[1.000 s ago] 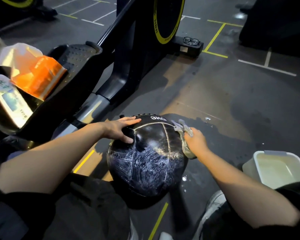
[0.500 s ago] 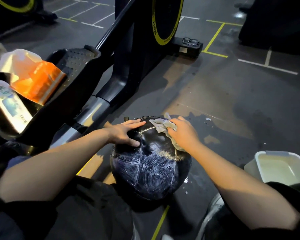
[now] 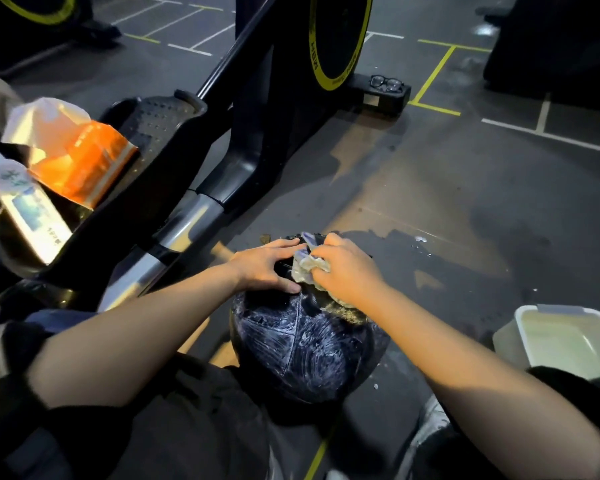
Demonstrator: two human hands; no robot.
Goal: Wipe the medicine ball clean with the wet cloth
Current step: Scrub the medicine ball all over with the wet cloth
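Right hand point(image 3: 347, 268) closed around a bunched, pale wet cloth point(image 3: 307, 266), pressing it onto the top of a dark medicine ball point(image 3: 302, 344). Left hand point(image 3: 265, 265) spread flat with fingers apart on the upper left of the ball, fingertips just beside the cloth, gripping nothing. Both bare forearms reaching in from the lower corners of the frame, dark sleeves at the edges. Ball resting on the dark gym floor point(image 3: 430, 188) directly in front of the person, between the knees, its stitched panels streaked with whitish smears. Wet patches and small drops on the floor around and beyond the ball. White plastic basin point(image 3: 520, 327) standing on the floor to the right, near the right forearm, contents not clear. To the left, the black frame of an exercise machine point(image 3: 243, 140) rising diagonally, with a silver tube section near the ball and a yellow-rimmed wheel point(image 3: 340, 36) at the top. An orange packet point(image 3: 80, 161) and a white bottle point(image 3: 25, 206) lying at the far left on the machine. A pair of glasses point(image 3: 387, 83) set on the machine's black base, well apart from the ball. Yellow and white lines marking the floor beyond.
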